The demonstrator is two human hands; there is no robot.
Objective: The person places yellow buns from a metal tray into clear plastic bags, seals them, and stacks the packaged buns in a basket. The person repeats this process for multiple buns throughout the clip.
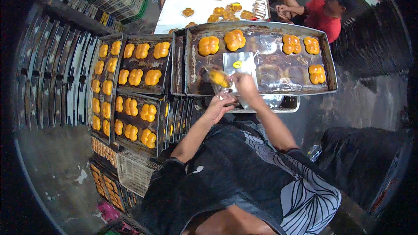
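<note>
Over the near edge of a worn metal baking tray (202,63), my left hand (220,106) holds the lower part of a clear plastic bag with a glazed yellow-brown bun (218,78) in it. Close by on the right, my right hand (245,86) is at the bag's side, blurred; its fingers look bent, and their exact hold is unclear. Behind it, a flat clear bag with a yellow sticker (237,64) lies on the tray. Two glazed buns (234,40) sit at the tray's back left, and several more (291,44) at its right.
Trays of glazed buns (135,77) stand at the left, above an empty plastic crate (134,173). Under the near tray edge, another container (295,104) holds clear bags. Beyond is a white table (183,0) with bagged buns; people sit around it, one in a red shirt (323,16).
</note>
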